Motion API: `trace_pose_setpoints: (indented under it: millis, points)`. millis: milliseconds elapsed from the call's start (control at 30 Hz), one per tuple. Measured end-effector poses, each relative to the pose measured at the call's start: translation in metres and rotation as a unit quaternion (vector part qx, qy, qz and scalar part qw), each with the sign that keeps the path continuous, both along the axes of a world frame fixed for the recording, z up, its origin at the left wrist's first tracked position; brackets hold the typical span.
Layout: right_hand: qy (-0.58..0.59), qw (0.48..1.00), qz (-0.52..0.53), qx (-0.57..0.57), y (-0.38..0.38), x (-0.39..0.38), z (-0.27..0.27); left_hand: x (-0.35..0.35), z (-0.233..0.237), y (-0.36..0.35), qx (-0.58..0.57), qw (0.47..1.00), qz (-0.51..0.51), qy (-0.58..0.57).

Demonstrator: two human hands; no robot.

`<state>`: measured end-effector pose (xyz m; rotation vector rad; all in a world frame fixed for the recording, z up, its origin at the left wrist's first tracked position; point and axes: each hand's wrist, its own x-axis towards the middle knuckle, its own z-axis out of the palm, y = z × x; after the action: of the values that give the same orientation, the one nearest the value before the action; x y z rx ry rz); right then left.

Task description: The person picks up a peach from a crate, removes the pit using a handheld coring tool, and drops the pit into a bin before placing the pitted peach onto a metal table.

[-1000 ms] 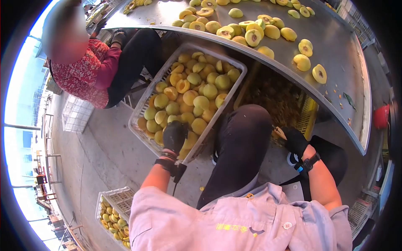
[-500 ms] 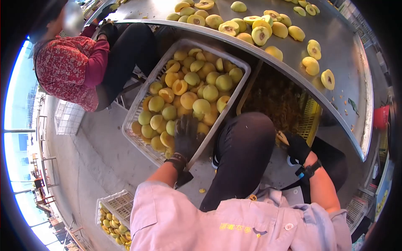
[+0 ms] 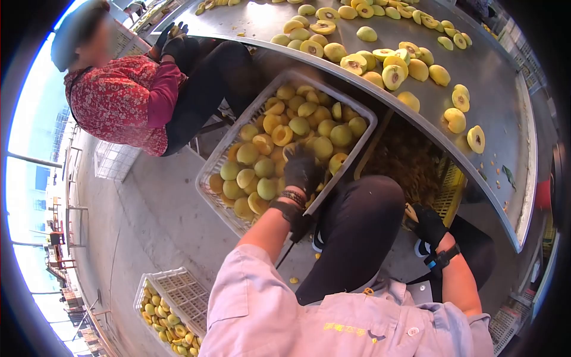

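Head-worn view, facing forward and down

A single wide, dark-rimmed view looks out from above a pale shirt (image 3: 267, 309), seen closest along the bottom edge. The crate (image 3: 370, 121) lies farther out, near mid-frame and seen steeply from above; the desk (image 3: 488, 89) curves across the top, stretching ahead.

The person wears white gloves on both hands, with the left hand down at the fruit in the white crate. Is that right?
Not quite: the gloves on the left hand and right hand are black, as the head view shows. The left hand is at the fruit in the white crate.
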<state>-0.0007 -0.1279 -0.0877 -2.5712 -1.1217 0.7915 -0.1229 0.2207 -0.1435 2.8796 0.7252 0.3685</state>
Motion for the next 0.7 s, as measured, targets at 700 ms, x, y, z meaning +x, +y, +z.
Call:
trace_pose_setpoints:
  millis: [700]
  points:
    - [-0.022, 0.999, 0.004, -0.022, -0.003, -0.002, -0.003, -0.12, -0.011, 0.1, 0.042, 0.973, 0.223, -0.054]
